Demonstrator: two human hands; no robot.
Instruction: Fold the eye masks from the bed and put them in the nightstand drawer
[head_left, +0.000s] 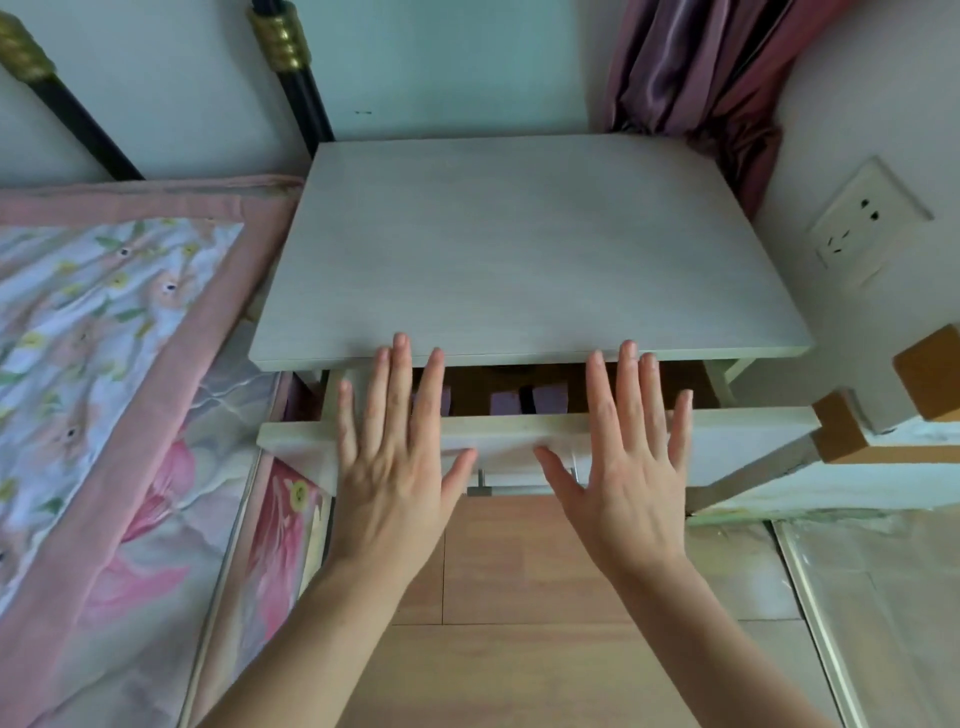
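Head view. Left hand (395, 457) and right hand (628, 457), both flat with fingers spread wide and holding nothing, lie over the front panel of the nightstand drawer (509, 434), above its metal handle (511, 488). The drawer stands partly open; folded purple eye masks (550, 397) show inside (count unclear). Judged step: closing the drawer, which calls for an even forward push from both palms. No legible writing or brand appears.

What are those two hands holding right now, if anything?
Nothing. The left hand and right hand are flat with straight fingers over the front of the partly open drawer, gripping nothing.
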